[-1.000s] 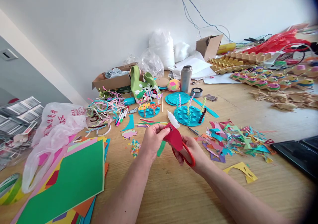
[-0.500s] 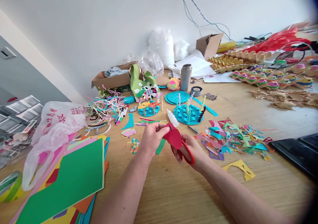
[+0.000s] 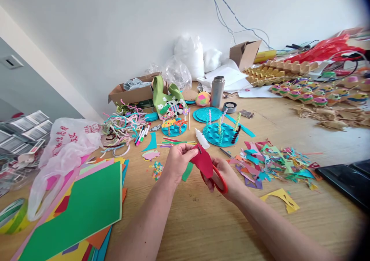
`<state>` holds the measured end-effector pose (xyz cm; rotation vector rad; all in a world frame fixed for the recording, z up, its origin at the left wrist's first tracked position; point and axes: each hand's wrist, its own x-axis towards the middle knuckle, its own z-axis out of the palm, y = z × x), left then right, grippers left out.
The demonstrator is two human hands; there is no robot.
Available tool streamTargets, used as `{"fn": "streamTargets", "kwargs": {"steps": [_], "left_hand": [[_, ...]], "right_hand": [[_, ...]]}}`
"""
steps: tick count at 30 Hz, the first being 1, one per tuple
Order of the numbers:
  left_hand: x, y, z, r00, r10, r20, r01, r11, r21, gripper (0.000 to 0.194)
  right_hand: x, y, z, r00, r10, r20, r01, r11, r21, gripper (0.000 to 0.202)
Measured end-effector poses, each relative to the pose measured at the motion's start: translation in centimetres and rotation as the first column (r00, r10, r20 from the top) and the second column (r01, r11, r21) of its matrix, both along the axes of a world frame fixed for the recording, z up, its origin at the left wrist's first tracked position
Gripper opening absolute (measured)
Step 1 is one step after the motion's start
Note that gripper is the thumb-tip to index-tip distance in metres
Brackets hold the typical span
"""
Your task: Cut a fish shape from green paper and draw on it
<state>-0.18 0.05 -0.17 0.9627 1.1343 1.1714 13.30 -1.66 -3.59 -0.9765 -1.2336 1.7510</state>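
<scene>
A piece of dark red paper is pinched between the thumb and fingers of my left hand. My right hand grips red-handled scissors, with fingers through the loops. The blades are mostly hidden by the paper; a dark bit of blade shows near its upper edge, by my left thumb. Beneath the hands lies a green paper strip. Just beyond them is a white glue bottle. A turquoise disc with twisted pipe cleaners standing on it sits behind.
Colored paper sheets are stacked at the left, near a white plastic bag. Paper scraps spread at the right, beside a black phone-like object. A metal bottle, pipe cleaners and egg cartons stand farther back.
The red paper's lower edge looks more angular now, its tilt slightly different in the left hand. Both hands stay nearly in place; the whole view has shifted a little.
</scene>
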Motion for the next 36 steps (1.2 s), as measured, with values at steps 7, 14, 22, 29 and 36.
{"fn": "streamTargets", "kwargs": {"steps": [7,14,22,29,36], "left_hand": [[0.0,0.1,-0.1,1.0,0.003,0.018,-0.003,1.0,-0.005,0.024],[-0.1,-0.1,0.1,0.999,-0.014,-0.029,0.014,1.0,0.009,0.023],[-0.1,-0.1,0.2,0.999,-0.029,-0.025,0.029,1.0,-0.011,0.023],[-0.1,-0.2,0.3,0.999,-0.036,-0.029,0.036,0.999,0.0,0.024],[-0.1,-0.1,0.3,0.999,-0.038,-0.038,0.038,0.999,0.001,0.024]], "right_hand": [[-0.1,0.0,0.0,1.0,-0.011,0.008,0.011,1.0,-0.002,0.022],[0.0,0.1,0.3,1.0,0.009,0.025,-0.008,1.0,-0.026,0.028],[0.0,0.0,0.6,0.999,0.011,0.036,-0.011,1.0,-0.004,0.035],[-0.1,-0.2,0.9,1.0,-0.001,0.031,0.001,1.0,-0.003,0.04],[0.0,-0.2,1.0,0.999,-0.004,0.044,0.005,1.0,-0.021,0.034]]}}
